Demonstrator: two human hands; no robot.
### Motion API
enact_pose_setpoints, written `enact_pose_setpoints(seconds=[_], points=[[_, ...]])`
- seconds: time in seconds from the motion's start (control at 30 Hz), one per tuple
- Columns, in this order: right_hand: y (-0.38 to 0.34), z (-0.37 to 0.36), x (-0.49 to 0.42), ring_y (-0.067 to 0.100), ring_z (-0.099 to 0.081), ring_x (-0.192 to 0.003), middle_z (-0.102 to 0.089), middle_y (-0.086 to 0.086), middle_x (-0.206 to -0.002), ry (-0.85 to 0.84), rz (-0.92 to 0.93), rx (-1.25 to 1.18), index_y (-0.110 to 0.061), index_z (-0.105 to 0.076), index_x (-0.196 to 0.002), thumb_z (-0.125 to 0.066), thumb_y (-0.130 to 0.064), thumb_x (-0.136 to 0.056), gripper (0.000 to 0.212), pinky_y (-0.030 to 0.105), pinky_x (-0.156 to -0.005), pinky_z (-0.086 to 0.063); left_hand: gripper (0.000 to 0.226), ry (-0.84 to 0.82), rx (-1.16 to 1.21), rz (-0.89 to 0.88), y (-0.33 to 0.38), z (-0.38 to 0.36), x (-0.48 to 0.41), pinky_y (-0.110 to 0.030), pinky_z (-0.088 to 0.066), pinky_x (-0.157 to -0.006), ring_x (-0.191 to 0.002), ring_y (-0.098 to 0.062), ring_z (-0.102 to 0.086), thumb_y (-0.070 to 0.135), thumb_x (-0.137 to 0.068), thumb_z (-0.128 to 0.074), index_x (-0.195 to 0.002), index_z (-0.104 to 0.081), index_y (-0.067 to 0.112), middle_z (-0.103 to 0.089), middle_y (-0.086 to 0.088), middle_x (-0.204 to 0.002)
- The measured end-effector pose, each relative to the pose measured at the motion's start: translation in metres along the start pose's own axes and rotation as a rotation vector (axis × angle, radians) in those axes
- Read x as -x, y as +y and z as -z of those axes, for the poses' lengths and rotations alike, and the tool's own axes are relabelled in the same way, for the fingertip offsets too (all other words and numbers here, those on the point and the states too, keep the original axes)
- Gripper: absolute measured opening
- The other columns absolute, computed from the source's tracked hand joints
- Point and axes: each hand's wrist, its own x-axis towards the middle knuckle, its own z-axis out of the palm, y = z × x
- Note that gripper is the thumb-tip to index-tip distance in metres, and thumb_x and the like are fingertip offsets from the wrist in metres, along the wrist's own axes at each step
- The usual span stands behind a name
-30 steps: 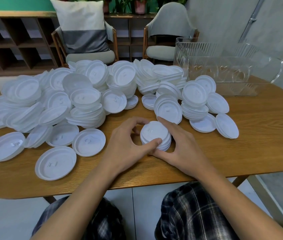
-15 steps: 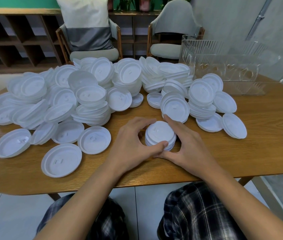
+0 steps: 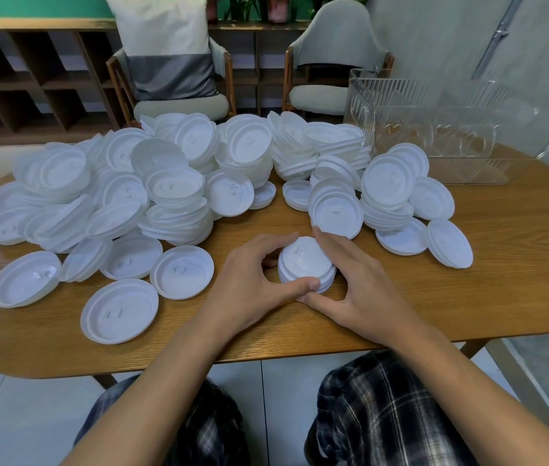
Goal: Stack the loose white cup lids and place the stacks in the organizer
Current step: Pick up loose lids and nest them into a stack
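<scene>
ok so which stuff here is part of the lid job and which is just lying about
In the job: lid stack, gripped by left hand and right hand; loose lids; clear organizer.
Lying about: chairs; cushion; shelving; plants.

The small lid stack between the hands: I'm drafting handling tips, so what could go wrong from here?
1. The lid stack looks uneven at its edge; lifted between the left hand and right hand, lids might slip out.
2. The right hand's fingertips sit close to a leaning pile behind; a nudge could topple it.
3. The clear organizer stands far right beyond more lids; the carry could knock them.
</scene>
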Motion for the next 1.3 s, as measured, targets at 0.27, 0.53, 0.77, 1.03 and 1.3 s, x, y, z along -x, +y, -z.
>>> enact_pose_setpoints(seconds=[0.27, 0.53, 0.77, 1.03, 1.3], points=[[-0.002, 0.005, 0.004, -0.004, -0.042, -0.142, -0.05, -0.016, -0.151, 0.068, 0.043, -0.019, -0.029, -0.055, -0.151, -0.084, -0.046, -0.083, 0.075, 0.017, -0.119, -0.032, 0.075, 0.024, -0.011, -0.012, 0.002, -0.001, 0.004, -0.015, -0.05, -0.102, -0.123, 0.008, -0.059, 0.047, -0.077, -0.089, -0.145, -0.061, 0.03, -0.066, 0.02, -0.135], [0.007, 0.016, 0.02, -0.002, -0.043, -0.142, -0.051, -0.012, -0.152, 0.07, 0.044, -0.022, -0.024, -0.057, -0.149, -0.081, -0.047, -0.085, 0.072, 0.015, -0.118, -0.031, 0.074, -0.046, -0.059, -0.026, 0.011, -0.011, -0.004, -0.02, -0.053, -0.1, -0.116, 0.009, -0.061, 0.06, -0.071, -0.087, -0.135, -0.068, 0.028, -0.071, 0.02, -0.124], [0.016, 0.022, 0.028, 0.002, -0.034, -0.15, -0.039, -0.013, -0.162, 0.018, 0.041, 0.103, -0.031, -0.045, -0.158, -0.059, -0.063, -0.093, 0.073, 0.034, -0.123, -0.035, 0.076, -0.062, -0.083, -0.055, 0.01, -0.02, -0.008, -0.031, -0.055, -0.101, -0.119, 0.005, -0.061, 0.069, -0.072, -0.08, -0.137, -0.067, 0.032, -0.07, 0.022, -0.126], [0.019, 0.02, 0.029, 0.004, -0.035, -0.15, -0.041, -0.007, -0.163, 0.049, 0.051, 0.059, -0.033, -0.054, -0.151, -0.061, -0.058, -0.093, 0.064, 0.032, -0.124, -0.034, 0.073, -0.071, -0.077, -0.073, 0.011, -0.022, -0.01, -0.03, -0.055, -0.102, -0.119, 0.005, -0.061, 0.062, -0.074, -0.084, -0.138, -0.067, 0.03, -0.07, 0.02, -0.128], [0.016, 0.023, 0.028, 0.003, -0.041, -0.146, -0.046, -0.009, -0.157, 0.049, 0.064, 0.055, -0.032, -0.058, -0.149, -0.069, -0.051, -0.092, 0.06, 0.03, -0.121, -0.036, 0.074, -0.074, -0.1, -0.084, 0.012, -0.023, -0.008, -0.023, -0.051, -0.104, -0.121, 0.007, -0.058, 0.06, -0.077, -0.083, -0.142, -0.065, 0.029, -0.069, 0.019, -0.132]])
